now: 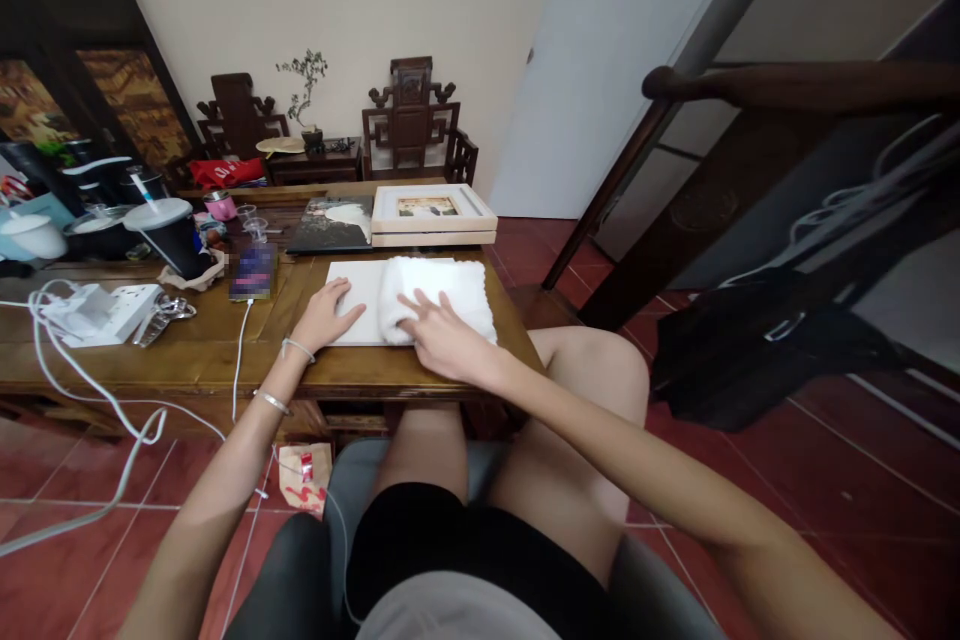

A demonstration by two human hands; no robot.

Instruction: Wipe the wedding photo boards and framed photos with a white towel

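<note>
A flat white board [360,320] lies near the front edge of the wooden table, and a folded fluffy white cloth [450,278] covers its right part. My left hand [328,313] rests on the board's left side, fingers spread and holding nothing. On top of the cloth, my right hand [446,335] presses down with its fingers apart. One of its digits dips at the cloth's folded left edge, and its underside is hidden. Behind the board are a dark picture panel [334,223] and a stack of pale framed pictures [435,215].
On the table's left stand a dark lidded cup with a straw [169,230], a phone [253,272] on a charging cable, and a power strip [124,312] with looping white cords. A paper bag [305,476] sits below. To the right stands a wooden rack [675,200].
</note>
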